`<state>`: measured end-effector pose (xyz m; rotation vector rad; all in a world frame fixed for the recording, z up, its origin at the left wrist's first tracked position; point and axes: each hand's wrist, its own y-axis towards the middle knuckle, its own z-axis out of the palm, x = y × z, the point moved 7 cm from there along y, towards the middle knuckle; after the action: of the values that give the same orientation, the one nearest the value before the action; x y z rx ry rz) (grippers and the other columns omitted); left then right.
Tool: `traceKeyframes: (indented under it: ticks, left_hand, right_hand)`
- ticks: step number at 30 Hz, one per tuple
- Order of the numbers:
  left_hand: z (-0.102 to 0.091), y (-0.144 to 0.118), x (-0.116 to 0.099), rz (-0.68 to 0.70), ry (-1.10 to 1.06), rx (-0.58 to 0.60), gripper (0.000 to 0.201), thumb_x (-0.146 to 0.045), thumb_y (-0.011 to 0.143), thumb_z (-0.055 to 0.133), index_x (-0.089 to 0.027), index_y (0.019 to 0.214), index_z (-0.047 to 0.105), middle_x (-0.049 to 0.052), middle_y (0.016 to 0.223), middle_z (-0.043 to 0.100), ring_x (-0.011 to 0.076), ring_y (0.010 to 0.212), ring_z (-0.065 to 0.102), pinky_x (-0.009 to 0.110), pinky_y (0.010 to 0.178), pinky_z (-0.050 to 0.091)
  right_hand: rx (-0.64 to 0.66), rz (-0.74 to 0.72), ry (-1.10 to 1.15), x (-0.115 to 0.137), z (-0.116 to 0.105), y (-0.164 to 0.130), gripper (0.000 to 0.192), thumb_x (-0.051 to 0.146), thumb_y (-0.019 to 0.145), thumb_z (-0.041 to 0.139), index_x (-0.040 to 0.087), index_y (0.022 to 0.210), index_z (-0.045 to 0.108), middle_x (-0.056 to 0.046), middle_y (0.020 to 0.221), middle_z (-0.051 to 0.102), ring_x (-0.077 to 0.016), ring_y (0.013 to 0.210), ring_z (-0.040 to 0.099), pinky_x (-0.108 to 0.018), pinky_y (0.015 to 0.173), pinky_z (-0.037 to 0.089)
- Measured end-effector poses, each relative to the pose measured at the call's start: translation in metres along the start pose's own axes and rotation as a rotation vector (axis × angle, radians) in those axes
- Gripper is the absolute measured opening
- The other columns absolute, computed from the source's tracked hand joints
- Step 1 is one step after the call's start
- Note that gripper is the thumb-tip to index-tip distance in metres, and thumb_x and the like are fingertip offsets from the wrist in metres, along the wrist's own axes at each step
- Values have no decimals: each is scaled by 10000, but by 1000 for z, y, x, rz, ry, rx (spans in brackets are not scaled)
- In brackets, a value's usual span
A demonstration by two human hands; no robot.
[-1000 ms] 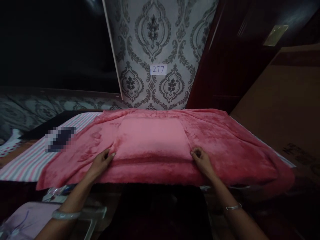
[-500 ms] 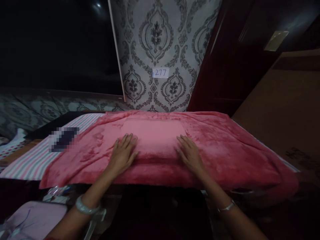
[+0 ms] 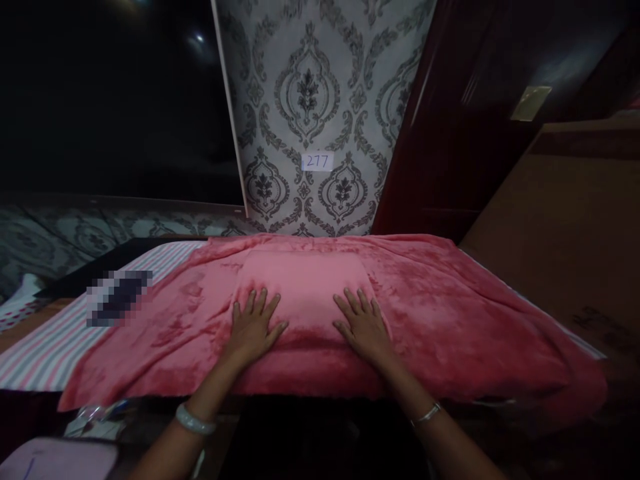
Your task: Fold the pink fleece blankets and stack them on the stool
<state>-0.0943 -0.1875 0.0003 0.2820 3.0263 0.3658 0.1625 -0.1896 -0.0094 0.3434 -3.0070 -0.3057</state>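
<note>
A folded pink cloth (image 3: 305, 283) lies in the middle of a larger red plush blanket (image 3: 450, 313) spread over a table. My left hand (image 3: 254, 325) presses flat on the near left part of the folded cloth, fingers spread. On the near right part my right hand (image 3: 364, 323) lies flat the same way. Neither hand holds anything. Each wrist bears a bangle.
A striped cloth (image 3: 55, 347) covers the table's left side under the blanket, with a blurred dark object (image 3: 117, 297) on it. Patterned wallpaper with a label reading 277 (image 3: 317, 161) stands behind. A dark wooden door (image 3: 450, 133) and a brown panel (image 3: 575, 227) are on the right.
My hands left the folded cloth's near corners, went onto its top and now lie closer together, flat with fingers spread. The view has tilted slightly down.
</note>
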Motion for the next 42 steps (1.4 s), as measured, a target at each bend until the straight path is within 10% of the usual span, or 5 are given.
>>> traceKeyframes:
  ticks: [6, 12, 18, 30, 42]
  left_hand:
    - [-14, -6, -6, 91, -36, -109, 606, -526, 956, 434, -208, 1470, 479, 166, 1536, 436, 389, 1451, 332, 692, 1133, 230]
    - [-4, -33, -76, 484, -32, -255, 606, -410, 922, 546, -216, 1486, 442, 135, 1509, 484, 307, 1416, 404, 559, 1173, 252]
    - [18, -42, -99, 452, 43, -399, 635, -461, 903, 558, -213, 1479, 457, 142, 1521, 468, 334, 1410, 395, 550, 1177, 185]
    - [10, -46, -96, 490, 60, -478, 578, -345, 872, 572, -234, 1435, 511, 108, 1491, 514, 323, 1366, 452, 514, 1172, 174]
    - [13, -37, -117, 416, 45, -545, 628, -279, 810, 584, -204, 1431, 522, 135, 1477, 522, 376, 1392, 396, 585, 1186, 103]
  right_hand:
    - [111, 1, 88, -2, -12, 5, 572, 489, 1007, 411, 324, 1549, 332, -35, 1645, 221, -328, 1521, 143, -589, 1196, 142]
    - [110, -274, 256, 32, -33, 18, 491, 347, 1033, 324, 306, 1516, 403, -30, 1626, 282, -246, 1523, 170, -557, 1207, 160]
    - [213, -490, 232, 48, -11, 49, 492, 420, 1044, 305, 334, 1522, 380, 1, 1638, 242, -229, 1528, 144, -558, 1215, 114]
    - [193, 138, 78, -66, -20, 117, 564, 450, 1032, 303, 292, 1571, 266, -66, 1665, 147, -332, 1513, 171, -646, 1143, 203]
    - [150, -481, 183, 60, -22, 97, 491, 462, 1023, 322, 424, 1509, 380, 109, 1614, 269, -204, 1518, 186, -388, 1228, 133]
